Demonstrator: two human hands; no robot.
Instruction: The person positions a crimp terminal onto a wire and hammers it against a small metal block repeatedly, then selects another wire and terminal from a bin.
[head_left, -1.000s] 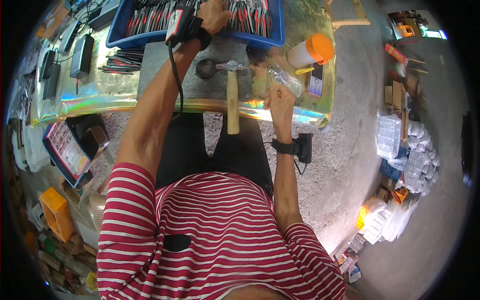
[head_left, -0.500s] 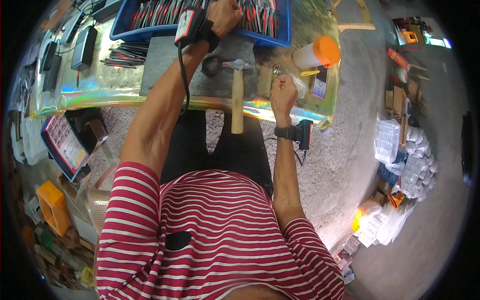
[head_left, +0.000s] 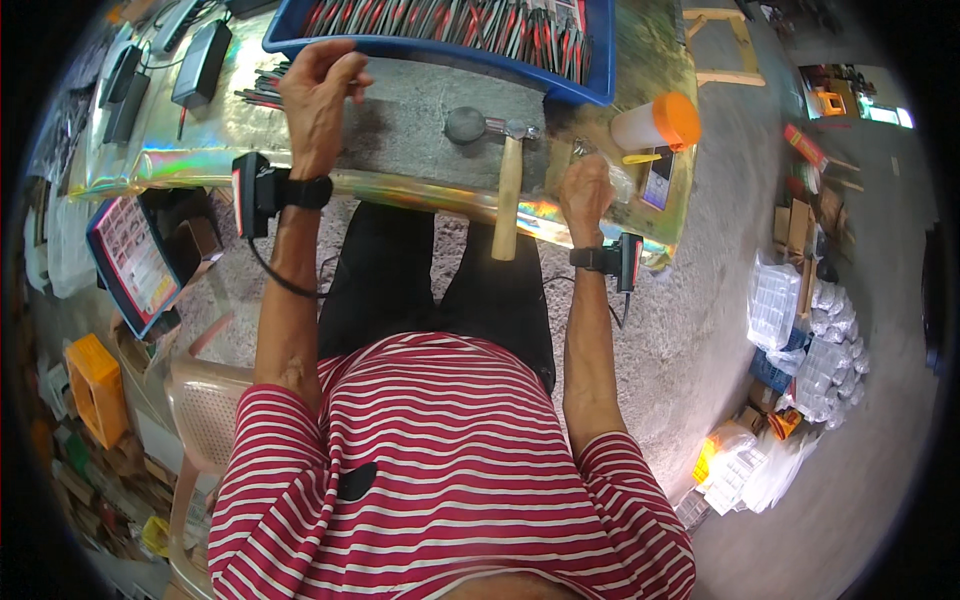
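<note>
My left hand is raised over the left end of a grey slab, beside a pile of slim dark and red pieces. Its fingers are loosely bent and apart, with nothing visible in them. My right hand is closed on the table's near right part, next to a clear plastic bag. Whatever its fingers hold is hidden. Between the hands lies a hammer, its wooden handle overhanging the near edge. A dark round piece adjoins its head. Behind, a blue tray holds many slim black and red tools.
An orange-lidded jar lies at the right, near a phone-like object. Black power adapters with cables stand at the left. A plastic chair is beside me, and wrapped packages are stacked on the floor at the right.
My left hand has moved from the blue tray leftward and nearer, to the slab's left end. My right hand stays closed by the bag. The whole view has shifted slightly.
</note>
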